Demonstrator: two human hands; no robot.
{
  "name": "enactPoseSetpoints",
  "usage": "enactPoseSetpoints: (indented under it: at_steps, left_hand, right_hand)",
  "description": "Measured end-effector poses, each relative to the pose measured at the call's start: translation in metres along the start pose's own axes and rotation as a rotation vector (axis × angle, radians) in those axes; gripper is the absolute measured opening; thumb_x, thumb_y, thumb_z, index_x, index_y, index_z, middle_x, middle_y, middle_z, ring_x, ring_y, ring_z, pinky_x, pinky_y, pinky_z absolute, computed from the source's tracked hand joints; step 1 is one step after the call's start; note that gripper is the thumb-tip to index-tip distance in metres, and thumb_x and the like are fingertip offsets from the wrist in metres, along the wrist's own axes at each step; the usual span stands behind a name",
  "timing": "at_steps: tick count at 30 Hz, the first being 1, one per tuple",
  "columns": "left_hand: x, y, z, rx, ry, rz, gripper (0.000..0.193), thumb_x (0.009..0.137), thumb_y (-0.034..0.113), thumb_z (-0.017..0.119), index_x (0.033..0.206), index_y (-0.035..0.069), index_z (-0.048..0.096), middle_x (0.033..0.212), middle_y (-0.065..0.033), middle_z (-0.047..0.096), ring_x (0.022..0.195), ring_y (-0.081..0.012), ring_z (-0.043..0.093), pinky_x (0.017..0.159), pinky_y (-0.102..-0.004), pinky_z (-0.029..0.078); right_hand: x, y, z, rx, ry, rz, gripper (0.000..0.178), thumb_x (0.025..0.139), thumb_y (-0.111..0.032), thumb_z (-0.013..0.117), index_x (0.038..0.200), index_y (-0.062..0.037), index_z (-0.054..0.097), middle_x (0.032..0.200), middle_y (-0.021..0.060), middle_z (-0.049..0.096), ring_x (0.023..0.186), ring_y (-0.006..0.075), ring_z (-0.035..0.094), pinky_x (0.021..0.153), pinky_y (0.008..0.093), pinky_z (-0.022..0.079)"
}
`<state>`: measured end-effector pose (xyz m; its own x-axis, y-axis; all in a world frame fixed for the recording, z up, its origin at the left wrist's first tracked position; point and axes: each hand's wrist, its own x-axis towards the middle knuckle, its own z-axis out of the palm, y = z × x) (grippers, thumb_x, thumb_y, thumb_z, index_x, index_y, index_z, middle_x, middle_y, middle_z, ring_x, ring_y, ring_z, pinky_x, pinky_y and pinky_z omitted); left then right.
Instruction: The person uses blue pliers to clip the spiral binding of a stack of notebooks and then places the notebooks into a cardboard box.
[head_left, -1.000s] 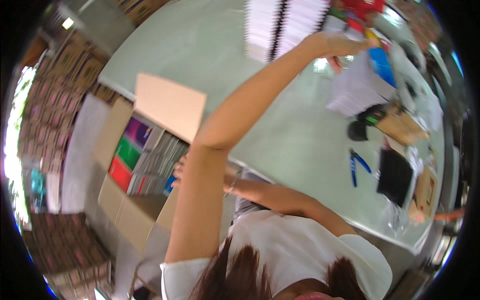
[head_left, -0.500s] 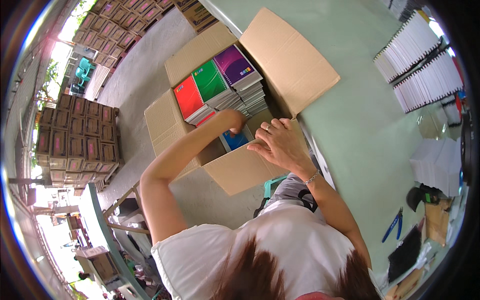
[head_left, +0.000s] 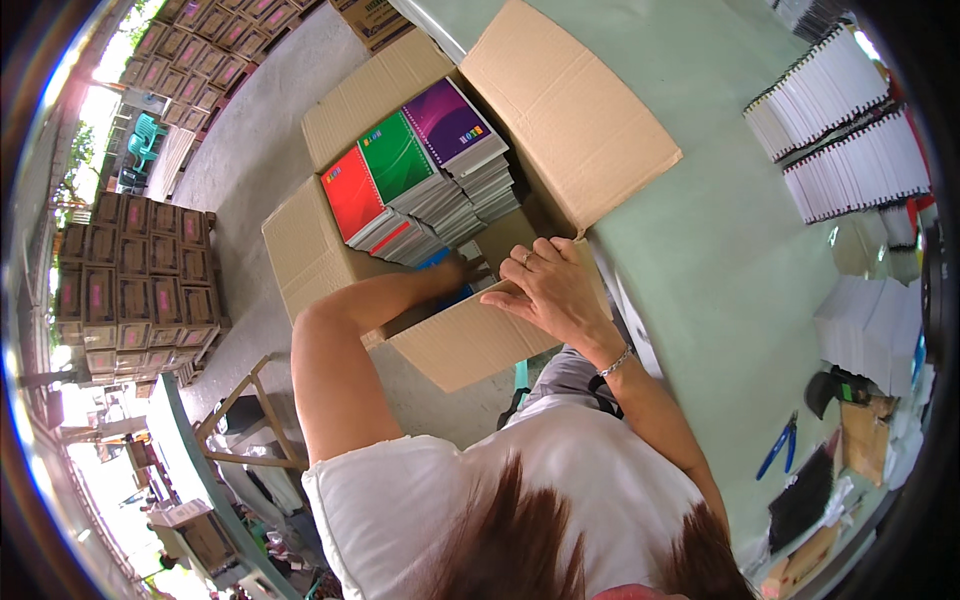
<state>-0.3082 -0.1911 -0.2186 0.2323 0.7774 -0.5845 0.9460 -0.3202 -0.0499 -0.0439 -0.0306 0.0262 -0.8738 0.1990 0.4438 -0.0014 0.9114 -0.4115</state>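
Observation:
An open cardboard box (head_left: 287,250) with its flaps folded out holds stacks of spiral notebooks. The tops show a red notebook (head_left: 352,195), a green notebook (head_left: 402,158) and a purple notebook (head_left: 447,120). My left hand (head_left: 466,271) reaches down inside the near part of the box, beside a blue notebook (head_left: 434,258) lying lower than the stacks. Its fingers are dark and blurred, so their grip is unclear. My right hand (head_left: 552,288) grips the box's near edge at the right corner, fingers bent over the cardboard and thumb along the flap.
The box stands against the edge of a pale green table (head_left: 690,300). On the table's right lie spiral-bound stacks (head_left: 850,160), a white paper pile (head_left: 865,325) and blue-handled pliers (head_left: 778,447). Stacked cartons (head_left: 140,275) stand on the floor at left, near a wooden frame (head_left: 255,400).
My left hand has gone lower into the box and slightly left, its forearm now dipping behind the near flap. My right hand keeps its hold on the edge. The view has shifted slightly.

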Motion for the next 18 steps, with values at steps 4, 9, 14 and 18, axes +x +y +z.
enactPoseSetpoints:
  at_steps: [4,9,14,18]
  left_hand:
    - [-0.004,-0.007,-0.013,-0.059,0.054,0.052,0.05,0.091,0.018,0.058,0.14,0.024,0.051,0.145,-0.0121,0.046,0.109,-0.0317,0.063,0.095,-0.0462,0.048]
    - [0.003,-0.01,-0.02,0.026,0.015,0.073,0.046,0.089,0.02,0.06,0.134,0.022,0.056,0.142,-0.0117,0.048,0.114,-0.0332,0.061,0.095,-0.0487,0.047]
    - [0.017,-0.002,-0.009,-0.114,-0.058,-0.02,0.029,0.09,0.02,0.059,0.118,0.018,0.066,0.143,-0.01,0.048,0.119,-0.0332,0.058,0.094,-0.0492,0.048]
    - [0.022,-0.005,0.022,0.002,0.082,0.058,0.024,0.09,0.022,0.059,0.111,0.017,0.069,0.14,-0.01,0.051,0.119,-0.0301,0.058,0.092,-0.0488,0.049]
  right_hand:
    - [0.0,-0.001,0.001,-0.004,-0.028,0.006,0.045,0.091,-0.056,0.062,0.082,-0.0124,0.064,0.084,0.0015,0.06,0.085,0.0189,0.053,0.085,0.0352,0.039]
    - [0.0,-0.001,0.0,0.004,-0.01,0.004,0.044,0.091,-0.056,0.062,0.083,-0.0122,0.064,0.084,0.0015,0.06,0.086,0.019,0.053,0.085,0.0353,0.04]
    - [0.001,-0.004,-0.003,-0.013,-0.034,0.007,0.043,0.091,-0.054,0.064,0.084,-0.0117,0.064,0.085,0.0018,0.06,0.087,0.0193,0.053,0.086,0.036,0.04]
    - [0.0,-0.001,0.002,-0.001,0.024,-0.005,0.041,0.089,-0.054,0.067,0.082,-0.0145,0.061,0.084,0.0001,0.058,0.082,0.0184,0.051,0.082,0.0348,0.038]
